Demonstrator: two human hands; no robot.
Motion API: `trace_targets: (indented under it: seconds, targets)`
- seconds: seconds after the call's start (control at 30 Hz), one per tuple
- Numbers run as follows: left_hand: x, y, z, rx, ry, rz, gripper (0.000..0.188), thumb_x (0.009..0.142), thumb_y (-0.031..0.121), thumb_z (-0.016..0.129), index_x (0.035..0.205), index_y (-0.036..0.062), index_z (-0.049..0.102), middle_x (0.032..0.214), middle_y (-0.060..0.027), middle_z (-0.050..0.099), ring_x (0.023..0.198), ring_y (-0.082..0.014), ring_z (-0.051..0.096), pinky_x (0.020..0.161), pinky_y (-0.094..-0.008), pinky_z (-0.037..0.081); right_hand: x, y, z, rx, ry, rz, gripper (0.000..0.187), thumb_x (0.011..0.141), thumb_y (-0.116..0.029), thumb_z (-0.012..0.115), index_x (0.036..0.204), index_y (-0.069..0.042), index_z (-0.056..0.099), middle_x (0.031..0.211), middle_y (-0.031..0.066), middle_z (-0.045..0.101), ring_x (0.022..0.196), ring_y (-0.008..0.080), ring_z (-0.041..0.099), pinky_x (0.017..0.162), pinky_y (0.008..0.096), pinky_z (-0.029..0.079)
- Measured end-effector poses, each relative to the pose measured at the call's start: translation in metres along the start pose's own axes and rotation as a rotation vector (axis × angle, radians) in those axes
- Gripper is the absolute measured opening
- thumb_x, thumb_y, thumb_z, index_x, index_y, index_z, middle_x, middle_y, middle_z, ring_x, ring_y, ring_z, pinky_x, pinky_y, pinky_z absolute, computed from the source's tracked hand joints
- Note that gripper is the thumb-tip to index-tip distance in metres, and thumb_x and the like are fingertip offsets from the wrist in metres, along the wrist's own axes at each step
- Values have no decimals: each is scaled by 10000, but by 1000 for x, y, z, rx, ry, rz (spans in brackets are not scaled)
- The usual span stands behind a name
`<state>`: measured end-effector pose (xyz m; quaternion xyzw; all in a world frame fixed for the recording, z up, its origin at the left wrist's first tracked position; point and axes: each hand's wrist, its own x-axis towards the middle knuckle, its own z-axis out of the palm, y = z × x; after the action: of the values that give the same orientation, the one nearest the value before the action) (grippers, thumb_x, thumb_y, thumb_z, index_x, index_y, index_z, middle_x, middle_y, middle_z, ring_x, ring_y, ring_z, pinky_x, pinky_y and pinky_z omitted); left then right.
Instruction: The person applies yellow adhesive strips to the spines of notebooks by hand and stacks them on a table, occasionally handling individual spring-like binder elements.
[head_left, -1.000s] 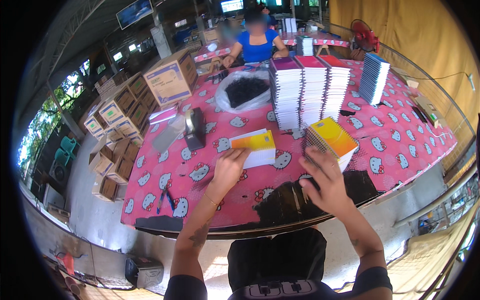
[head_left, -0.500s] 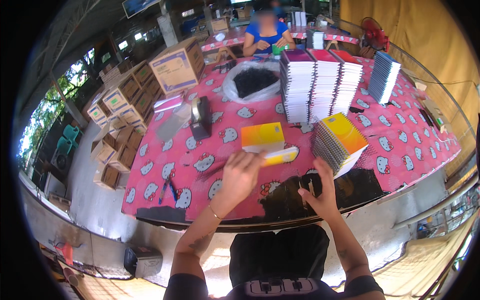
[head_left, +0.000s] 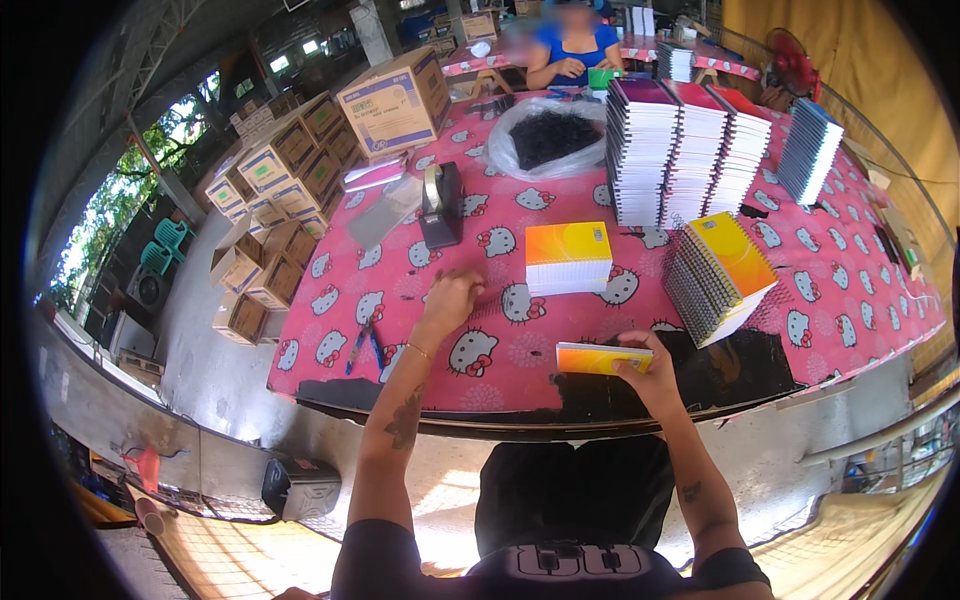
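Observation:
My right hand [head_left: 652,372] grips a small yellow-and-orange notebook [head_left: 590,359] by its right end, just above the table's front edge. My left hand [head_left: 455,298] is over the table with its fingers curled together, at some dark spiral binding coils [head_left: 488,306]. Whether a coil is between those fingers is too small to tell. Between and beyond my hands lies a stack of yellow-orange notebooks [head_left: 568,262] with white page edges. A taller stack of coil-bound yellow notebooks [head_left: 718,280] stands to the right.
Tall notebook stacks [head_left: 690,150] rise behind, beside a plastic bag of black coils [head_left: 545,140]. A tape dispenser [head_left: 440,205], pliers [head_left: 366,348] and a carton [head_left: 395,105] are on the left. Across the table sits a person in blue [head_left: 575,50].
The notebook has passed from my left hand to my right. My left hand has moved left to the coils. The whole view has shifted slightly.

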<state>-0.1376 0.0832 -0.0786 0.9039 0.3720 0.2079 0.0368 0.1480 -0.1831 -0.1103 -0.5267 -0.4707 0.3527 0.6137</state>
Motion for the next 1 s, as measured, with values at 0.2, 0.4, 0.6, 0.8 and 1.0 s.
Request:
trace_targets:
  seconds: [0.2, 0.4, 0.6, 0.8, 1.0]
  targets:
    - [-21, 79, -31, -136, 374, 112, 132, 933, 103, 660, 1031, 25, 700, 957, -175, 681, 809, -356, 669, 672, -425, 528, 1, -4, -6, -5, -118, 35, 246, 877, -16, 744, 1116, 14, 691, 1056, 44, 688, 951, 99, 626, 875, 246, 503]
    - [-84, 154, -25, -624, 257, 3, 140, 877, 63, 730, 1013, 30, 727, 872, -127, 677, 690, -254, 644, 586, -357, 510, 0, -4, -2, 40, -130, 93, 259, 908, -11, 709, 1163, 20, 678, 1102, 62, 701, 988, 84, 622, 871, 233, 502]
    - [-87, 145, -9, -520, 367, 12, 210, 859, 43, 751, 1067, 26, 733, 864, -104, 666, 699, -221, 636, 614, -304, 506, -1, -6, 0, 54, -127, 48, 275, 915, -16, 703, 1187, 25, 683, 1104, 53, 710, 990, 86, 626, 888, 235, 501]
    - [-85, 155, -21, -556, 198, -30, 284, 888, 75, 742, 1167, 35, 710, 910, -110, 666, 743, -204, 645, 658, -292, 515, 0, -9, 1, 12, -181, 72, 271, 921, -20, 697, 1190, 7, 690, 1131, 51, 709, 1005, 89, 626, 893, 236, 502]
    - [-75, 146, -20, -674, 52, -1, 296, 921, 96, 718, 1210, 40, 694, 949, -113, 676, 719, -174, 628, 651, -274, 506, 1, -15, 3, -23, -203, 102, 281, 913, -29, 712, 1192, -6, 691, 1119, 50, 711, 1012, 97, 632, 900, 235, 502]
